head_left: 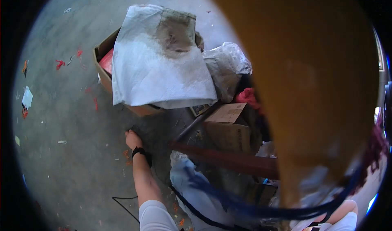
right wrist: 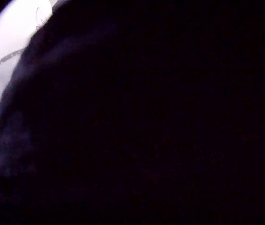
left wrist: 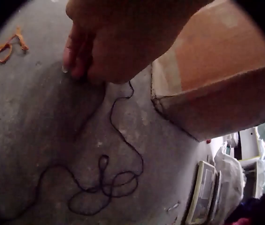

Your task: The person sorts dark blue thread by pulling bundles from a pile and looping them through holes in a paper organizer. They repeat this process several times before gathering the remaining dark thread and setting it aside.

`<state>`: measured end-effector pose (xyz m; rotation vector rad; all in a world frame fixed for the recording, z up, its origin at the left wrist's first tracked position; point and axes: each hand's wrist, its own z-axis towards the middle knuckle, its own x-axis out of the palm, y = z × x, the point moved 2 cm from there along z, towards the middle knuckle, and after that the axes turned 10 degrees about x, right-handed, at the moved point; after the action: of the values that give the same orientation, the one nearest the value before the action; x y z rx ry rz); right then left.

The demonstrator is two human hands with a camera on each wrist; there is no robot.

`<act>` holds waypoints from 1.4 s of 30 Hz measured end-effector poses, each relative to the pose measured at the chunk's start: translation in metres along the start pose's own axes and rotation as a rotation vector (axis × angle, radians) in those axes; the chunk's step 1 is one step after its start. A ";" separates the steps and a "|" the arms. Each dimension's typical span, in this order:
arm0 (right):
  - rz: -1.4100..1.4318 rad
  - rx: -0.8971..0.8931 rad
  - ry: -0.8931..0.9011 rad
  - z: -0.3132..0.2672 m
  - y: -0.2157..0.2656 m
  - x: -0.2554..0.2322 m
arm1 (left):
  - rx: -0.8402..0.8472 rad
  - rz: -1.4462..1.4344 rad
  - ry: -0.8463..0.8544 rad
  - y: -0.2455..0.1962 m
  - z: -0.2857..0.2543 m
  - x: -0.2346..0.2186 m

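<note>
Dark thread [left wrist: 118, 154] lies looped on concrete floor [left wrist: 24, 140] beside cardboard box [left wrist: 217, 84]. Left hand [left wrist: 109, 42] down at one thread end, fingers [left wrist: 74, 58] curled, seemingly pinching it; rest not yet lifted. Right hand unseen.

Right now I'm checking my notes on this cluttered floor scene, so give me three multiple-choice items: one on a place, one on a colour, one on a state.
1. Where do the left hand's fingertips reach?
A. bare grey concrete floor
B. inside the brown cardboard box
C. onto the white cloth

2. What colour is the thin tangled thread on the floor?
A. white
B. dark
C. yellow

3. How does the white cloth lie?
A. rolled up
B. hung on a wall
C. draped over the open box

Answers: 1 A, fingertips meet concrete; 2 B, it reads blackish; 3 C, it covers the box top.
</note>
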<state>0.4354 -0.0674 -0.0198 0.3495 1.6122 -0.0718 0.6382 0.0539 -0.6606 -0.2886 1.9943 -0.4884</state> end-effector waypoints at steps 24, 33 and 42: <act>-0.086 0.002 -0.007 0.003 -0.006 0.002 | -0.128 -0.046 -0.128 -0.020 0.000 -0.021; -0.104 0.008 -0.048 -0.002 -0.010 0.005 | -0.397 -1.705 0.108 0.033 -0.013 -0.018; -0.067 0.031 -0.041 0.009 0.012 -0.005 | -0.091 -1.257 0.046 0.036 -0.107 -0.126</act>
<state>0.4473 -0.0591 -0.0140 0.3166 1.5839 -0.1542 0.6004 0.1594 -0.5344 -1.6195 1.6656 -1.1607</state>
